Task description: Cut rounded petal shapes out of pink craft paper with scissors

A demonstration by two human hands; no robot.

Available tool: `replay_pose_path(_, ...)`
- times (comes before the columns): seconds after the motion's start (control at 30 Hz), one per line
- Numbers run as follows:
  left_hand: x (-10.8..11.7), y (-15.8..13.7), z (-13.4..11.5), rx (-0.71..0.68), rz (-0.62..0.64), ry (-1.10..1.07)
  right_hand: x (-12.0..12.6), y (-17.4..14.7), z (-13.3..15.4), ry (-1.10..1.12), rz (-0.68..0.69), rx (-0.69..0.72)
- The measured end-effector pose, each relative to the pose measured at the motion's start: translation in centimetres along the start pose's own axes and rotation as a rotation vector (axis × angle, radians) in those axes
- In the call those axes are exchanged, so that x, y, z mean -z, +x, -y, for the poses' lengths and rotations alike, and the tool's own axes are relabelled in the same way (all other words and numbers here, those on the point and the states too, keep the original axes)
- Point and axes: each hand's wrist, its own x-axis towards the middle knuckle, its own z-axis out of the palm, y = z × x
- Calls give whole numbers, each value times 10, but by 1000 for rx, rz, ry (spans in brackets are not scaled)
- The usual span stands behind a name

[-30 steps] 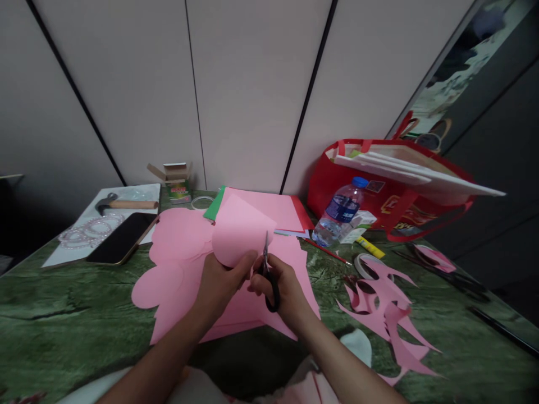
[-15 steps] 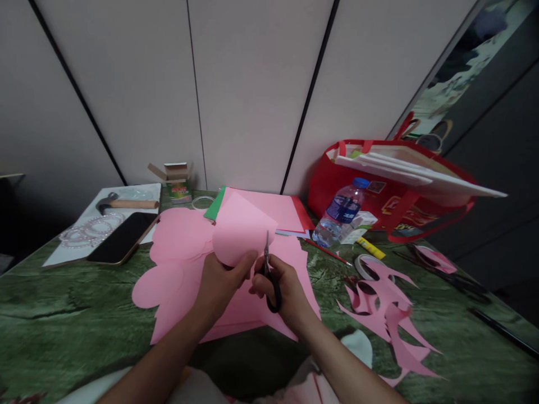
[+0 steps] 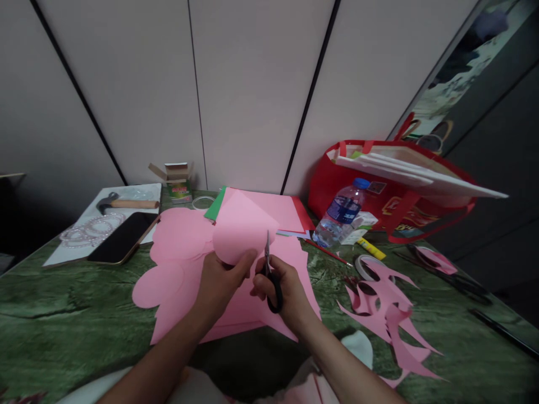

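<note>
My left hand (image 3: 223, 280) is closed on a piece of pink paper (image 3: 238, 227), thumb in front, holding it raised above the table. The paper has a rounded lower edge and a pointed top. Black-handled scissors (image 3: 273, 292) are gripped in my right hand (image 3: 284, 289), with the blades pointing up at the right edge of the held paper. Whether the blades are parted is hard to make out. Beneath both hands lie cut pink paper shapes (image 3: 177, 230) with scalloped edges and more pink sheets (image 3: 298, 286).
Pink scraps (image 3: 379, 308) lie at the right near a tape roll (image 3: 366, 266) and a yellow glue stick (image 3: 371, 248). Behind stand a water bottle (image 3: 341, 210) and a red bag (image 3: 328, 174). At left are a phone (image 3: 124, 238), a hammer (image 3: 130, 204) and a small open box (image 3: 179, 188).
Almost nothing differs. The held paper and the scissors show only a very slight shift; both hands keep the same grip.
</note>
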Motion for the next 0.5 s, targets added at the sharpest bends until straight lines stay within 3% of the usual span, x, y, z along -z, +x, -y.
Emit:
replay_pose_path(0.3,0,1,2,15,7,2,-1,0,-2,40,-18,-22)
replay_pose_path(0.5,1,2,5,-21,87,-102,-1,1,-6,60,-9,-17)
